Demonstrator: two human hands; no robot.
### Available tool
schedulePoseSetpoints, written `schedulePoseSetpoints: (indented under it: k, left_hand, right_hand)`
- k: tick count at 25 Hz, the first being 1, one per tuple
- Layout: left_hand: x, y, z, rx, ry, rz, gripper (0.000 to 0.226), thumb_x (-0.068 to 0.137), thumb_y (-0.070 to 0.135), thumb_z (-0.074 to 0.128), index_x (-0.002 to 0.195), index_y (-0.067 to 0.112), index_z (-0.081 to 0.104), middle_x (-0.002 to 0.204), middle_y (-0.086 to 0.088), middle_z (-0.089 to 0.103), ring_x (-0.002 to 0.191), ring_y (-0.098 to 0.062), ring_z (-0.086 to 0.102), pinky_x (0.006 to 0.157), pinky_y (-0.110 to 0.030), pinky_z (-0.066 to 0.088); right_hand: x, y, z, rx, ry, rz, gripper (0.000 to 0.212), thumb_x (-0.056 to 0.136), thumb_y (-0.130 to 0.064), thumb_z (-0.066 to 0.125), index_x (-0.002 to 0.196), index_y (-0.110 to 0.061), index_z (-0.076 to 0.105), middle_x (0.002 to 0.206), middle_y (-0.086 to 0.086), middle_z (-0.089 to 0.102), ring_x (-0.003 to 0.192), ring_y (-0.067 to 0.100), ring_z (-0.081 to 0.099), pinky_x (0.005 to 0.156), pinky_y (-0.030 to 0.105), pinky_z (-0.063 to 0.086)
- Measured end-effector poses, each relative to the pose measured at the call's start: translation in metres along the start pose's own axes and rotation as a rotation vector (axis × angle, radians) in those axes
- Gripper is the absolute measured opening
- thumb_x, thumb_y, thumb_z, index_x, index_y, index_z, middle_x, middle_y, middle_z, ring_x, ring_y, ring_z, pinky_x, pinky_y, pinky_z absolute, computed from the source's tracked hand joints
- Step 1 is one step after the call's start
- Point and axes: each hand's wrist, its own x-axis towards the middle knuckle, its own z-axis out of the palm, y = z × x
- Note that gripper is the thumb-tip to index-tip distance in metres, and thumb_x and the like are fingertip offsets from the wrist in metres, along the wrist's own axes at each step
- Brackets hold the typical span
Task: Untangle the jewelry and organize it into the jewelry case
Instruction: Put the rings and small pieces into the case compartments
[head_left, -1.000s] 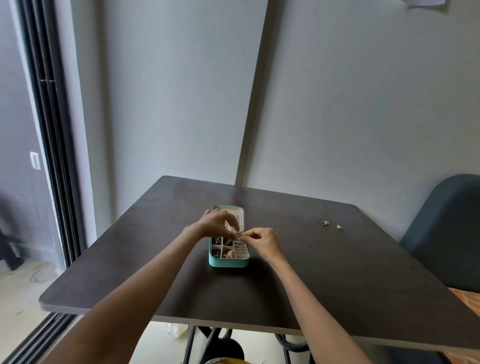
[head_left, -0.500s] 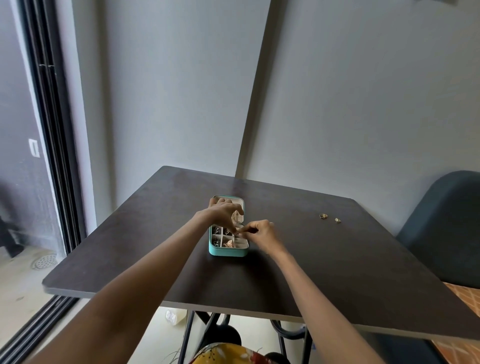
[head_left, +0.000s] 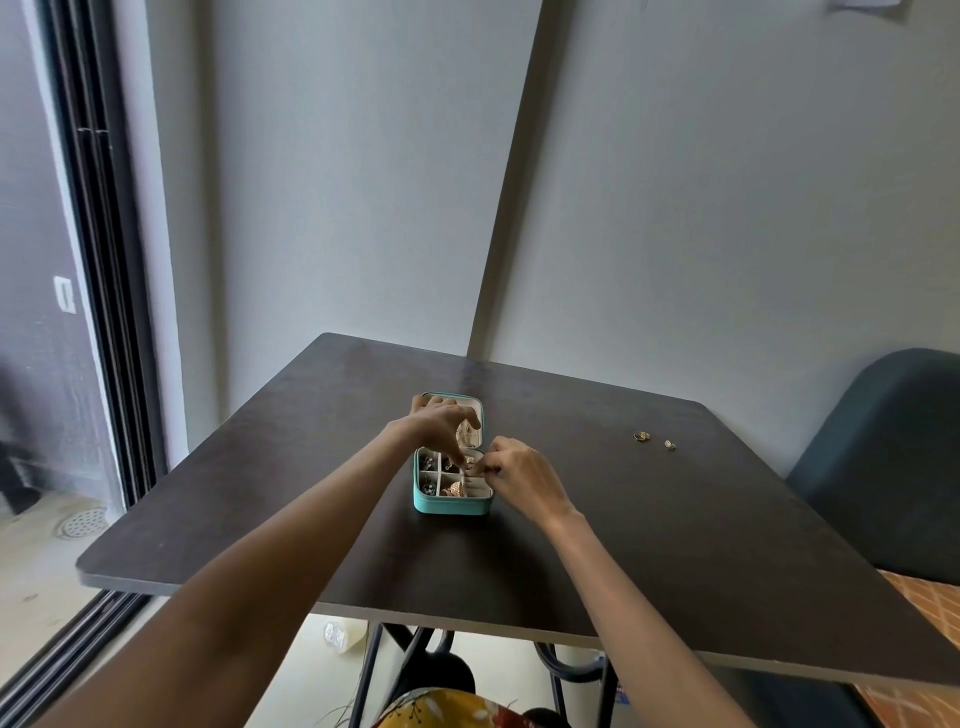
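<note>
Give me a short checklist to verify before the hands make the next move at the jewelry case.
1. Teal jewelry case open, flat on the dark table: ok.
2. Both hands over the case: left hand, right hand: ok.
3. Small piece pinched between the fingertips of both hands: seems so; which piece, cannot tell.
4. Piece free of tangles: cannot tell, too small.
5. Free compartment ready: cannot tell, hands cover part of the tray.
6. All jewelry in the case: not ok; two gold rings lie on the table to the right.
</note>
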Motion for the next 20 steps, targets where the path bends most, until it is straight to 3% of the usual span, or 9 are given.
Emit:
schedulePoseSetpoints:
  k: [6, 10, 20]
  left_hand:
    - [0.0, 0.003, -0.001, 0.013, 0.002, 0.01, 0.06, 0.077, 0.038, 0.071, 0.13, 0.034, 0.045, 0.137, -0.001, 0.041, 0.134, -0.022, 0.025, 0.11, -0.039, 0.01]
    - [0.004, 0.006, 0.003, -0.028, 0.107, -0.043, 0.049, 0.084, 0.041, 0.063, 0.129, 0.033, 0.048, 0.138, -0.003, 0.043, 0.133, -0.022, 0.029, 0.108, -0.038, 0.016]
    - [0.007, 0.011, 0.01, 0.035, 0.157, -0.105, 0.063, 0.078, 0.042, 0.069, 0.133, 0.03, 0.043, 0.137, -0.006, 0.041, 0.133, -0.025, 0.029, 0.108, -0.04, 0.018]
  right_hand:
    - [0.0, 0.001, 0.004, 0.097, -0.011, 0.063, 0.015, 0.087, -0.013, 0.061, 0.093, -0.011, 0.075, 0.097, 0.005, 0.064, 0.089, 0.02, 0.061, 0.074, 0.028, 0.047]
    - [0.001, 0.003, 0.004, 0.284, 0.115, 0.242, 0.028, 0.088, -0.003, 0.049, 0.097, -0.012, 0.074, 0.096, 0.006, 0.066, 0.088, 0.021, 0.063, 0.075, 0.031, 0.05]
    - [0.002, -0.002, 0.01, 0.167, 0.037, 0.234, 0.029, 0.092, -0.009, 0.046, 0.097, -0.014, 0.074, 0.098, 0.005, 0.061, 0.09, 0.023, 0.06, 0.071, 0.029, 0.043]
